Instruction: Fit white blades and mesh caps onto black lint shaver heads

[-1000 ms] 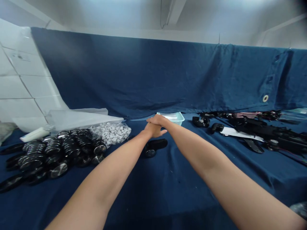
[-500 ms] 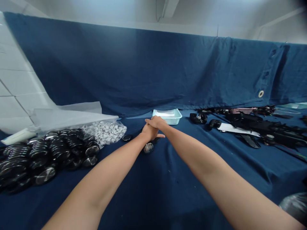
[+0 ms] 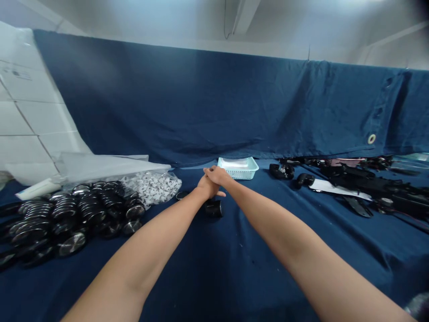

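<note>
One right hand (image 3: 217, 175) touching the left hand (image 3: 206, 188), black cylinder (image 3: 213, 209) below, cannot tell either's opening or grip

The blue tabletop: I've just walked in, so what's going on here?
A person's right hand rests on their left hand, with a black part at the left hand, whose grip is hidden. A light-blue basket stands just beyond the hands. Stacked black discs lie to the left, beside a bag of small white pieces.
</note>
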`<state>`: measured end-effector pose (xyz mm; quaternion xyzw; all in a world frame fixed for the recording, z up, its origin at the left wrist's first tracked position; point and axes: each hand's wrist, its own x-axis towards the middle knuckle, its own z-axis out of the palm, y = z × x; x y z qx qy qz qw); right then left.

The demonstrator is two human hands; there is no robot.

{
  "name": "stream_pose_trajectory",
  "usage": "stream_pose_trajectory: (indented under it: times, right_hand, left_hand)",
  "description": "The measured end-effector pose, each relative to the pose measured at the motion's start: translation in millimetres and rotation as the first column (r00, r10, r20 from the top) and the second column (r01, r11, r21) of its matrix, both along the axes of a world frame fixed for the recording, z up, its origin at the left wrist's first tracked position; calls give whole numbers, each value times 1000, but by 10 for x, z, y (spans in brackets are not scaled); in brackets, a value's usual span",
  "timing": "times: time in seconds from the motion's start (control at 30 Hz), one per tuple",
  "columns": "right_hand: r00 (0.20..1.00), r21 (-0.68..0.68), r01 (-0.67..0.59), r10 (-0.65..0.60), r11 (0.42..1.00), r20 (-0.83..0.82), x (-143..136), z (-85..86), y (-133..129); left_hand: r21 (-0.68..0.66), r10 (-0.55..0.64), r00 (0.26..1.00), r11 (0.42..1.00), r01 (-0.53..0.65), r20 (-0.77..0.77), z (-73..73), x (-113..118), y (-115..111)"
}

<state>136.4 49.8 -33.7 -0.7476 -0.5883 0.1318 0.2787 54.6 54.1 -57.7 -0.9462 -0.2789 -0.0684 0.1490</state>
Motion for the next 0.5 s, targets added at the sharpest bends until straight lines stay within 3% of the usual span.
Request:
stream_pose_trajectory:
  times: [0.3, 0.5]
  right_hand:
    - [994, 17, -111, 112, 994, -10, -437, -16, -104]
    - [994, 40, -113, 113, 993, 3, -629, 89, -140]
  left_hand:
    - [50, -9, 999, 999, 11, -32, -51, -563, -47]
    - [108, 43, 999, 993, -45, 18, 12, -697, -83]
